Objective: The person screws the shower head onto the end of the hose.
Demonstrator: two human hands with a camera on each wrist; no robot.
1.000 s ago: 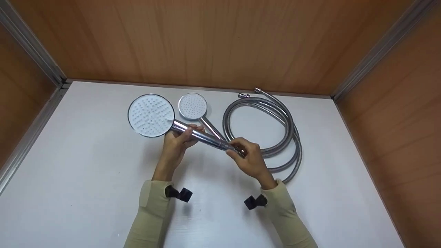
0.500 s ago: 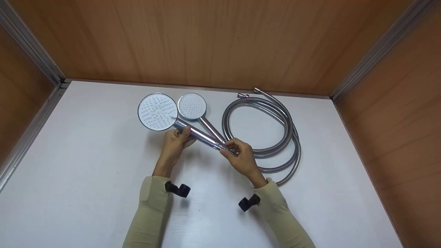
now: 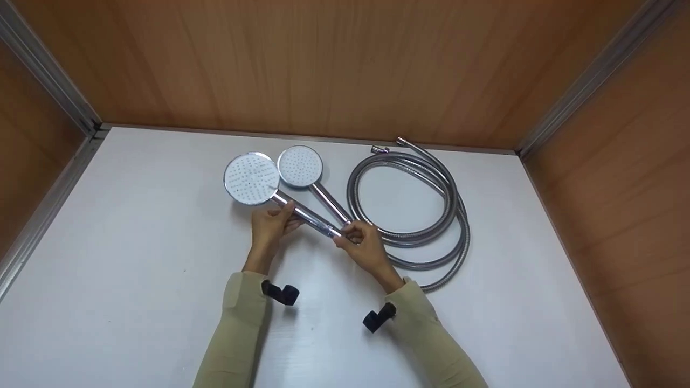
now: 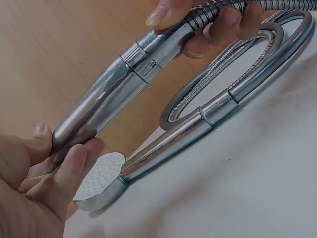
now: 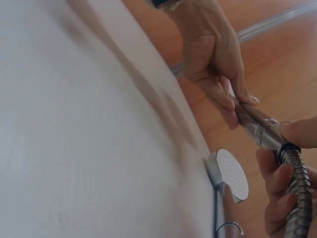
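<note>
My left hand [image 3: 268,229] grips the chrome handle of a hand shower [image 3: 251,179] with a round white nozzle face. At the handle's lower end, my right hand [image 3: 366,248] pinches the chrome end fitting [image 4: 166,44] of a ribbed metal hose [image 5: 298,193]. Fitting and handle meet end to end in both wrist views. Just right of the held one, a second, smaller hand shower [image 3: 300,167] lies face up on the table. In the left wrist view its handle [image 4: 168,139] joins a fitting and hose too.
Coiled metal shower hoses [image 3: 353,191] lie at the right on the white table [image 3: 135,258], their free ends [image 3: 401,141] near the back edge. Wooden panels [image 3: 345,64] stand behind and at both sides, with metal strips at the corners.
Both hands have come lower toward the table with the held hand shower. Its head has shifted right, close beside the second one, while the right hand has moved left.
</note>
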